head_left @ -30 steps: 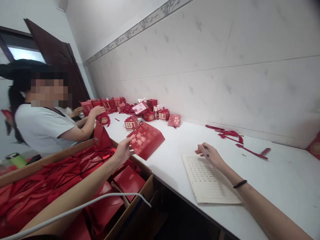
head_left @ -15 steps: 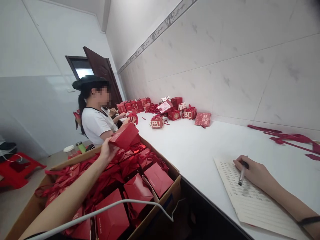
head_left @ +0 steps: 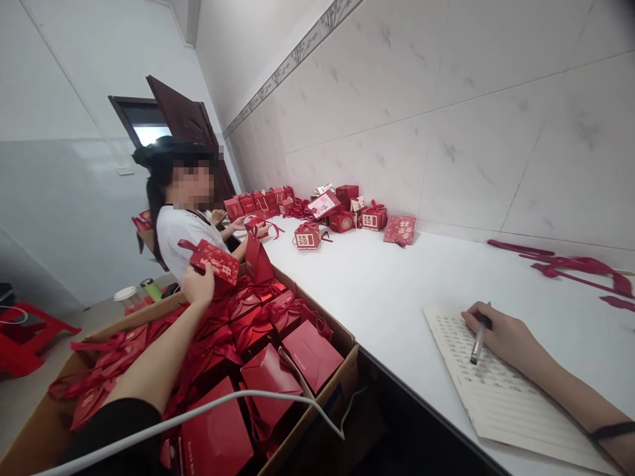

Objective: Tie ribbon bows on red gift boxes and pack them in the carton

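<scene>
My left hand [head_left: 199, 284] grips a small red gift box [head_left: 216, 262] with pale printed characters and a ribbon, above the far part of a large cardboard carton [head_left: 342, 360]. Several red gift boxes with ribbons fill that carton, and another red box [head_left: 258, 263] rises at its far corner. Over on the white table, my right hand [head_left: 501, 334] is closed round a pen [head_left: 479, 344] and rests on a lined notepad [head_left: 526, 418] with rows of handwriting. The pen points down towards the page.
A co-worker in a white shirt [head_left: 173, 231] sits beyond the carton, hands at a red box. More gift boxes [head_left: 342, 220] stand along the wall, with dark red ribbons [head_left: 570, 266] at right. A white cable [head_left: 268, 395] crosses the carton. A red stool [head_left: 34, 337] is at left.
My left hand has moved left, and a patterned box face shows in it instead of plain red; whether it is the same box I cannot tell. My right hand stays on the notepad.
</scene>
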`<state>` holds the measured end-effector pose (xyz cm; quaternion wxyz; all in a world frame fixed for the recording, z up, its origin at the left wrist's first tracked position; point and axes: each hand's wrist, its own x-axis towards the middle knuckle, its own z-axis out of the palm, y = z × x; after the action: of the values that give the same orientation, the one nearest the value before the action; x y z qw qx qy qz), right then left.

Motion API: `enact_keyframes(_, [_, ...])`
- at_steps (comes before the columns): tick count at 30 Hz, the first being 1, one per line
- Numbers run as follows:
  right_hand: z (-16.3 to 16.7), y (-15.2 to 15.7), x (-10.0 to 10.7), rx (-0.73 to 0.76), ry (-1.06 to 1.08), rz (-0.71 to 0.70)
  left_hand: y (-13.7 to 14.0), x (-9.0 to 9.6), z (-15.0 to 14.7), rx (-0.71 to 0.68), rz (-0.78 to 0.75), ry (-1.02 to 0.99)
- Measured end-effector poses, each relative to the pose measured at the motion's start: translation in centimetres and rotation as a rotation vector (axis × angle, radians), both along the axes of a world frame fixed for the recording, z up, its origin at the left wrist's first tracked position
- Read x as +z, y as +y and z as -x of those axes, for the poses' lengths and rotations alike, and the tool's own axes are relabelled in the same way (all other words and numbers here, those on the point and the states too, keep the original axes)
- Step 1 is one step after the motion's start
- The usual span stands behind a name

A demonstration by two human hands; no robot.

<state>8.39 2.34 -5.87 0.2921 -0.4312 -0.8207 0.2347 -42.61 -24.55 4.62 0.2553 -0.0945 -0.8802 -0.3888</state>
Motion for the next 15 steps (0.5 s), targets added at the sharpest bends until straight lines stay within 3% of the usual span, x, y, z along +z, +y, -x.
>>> enact_keyframes(8, [0.0, -0.5, 0.5, 0.008, -0.025, -0.030, 4.5, 0.7, -0.3, -0.051, 0.181, -0.036])
enact_keyframes(15, [0.1, -0.5, 0.5, 0.002, -0.029, -0.034, 5.6, 0.6, -2.4, -0.150, 0.343, -0.007])
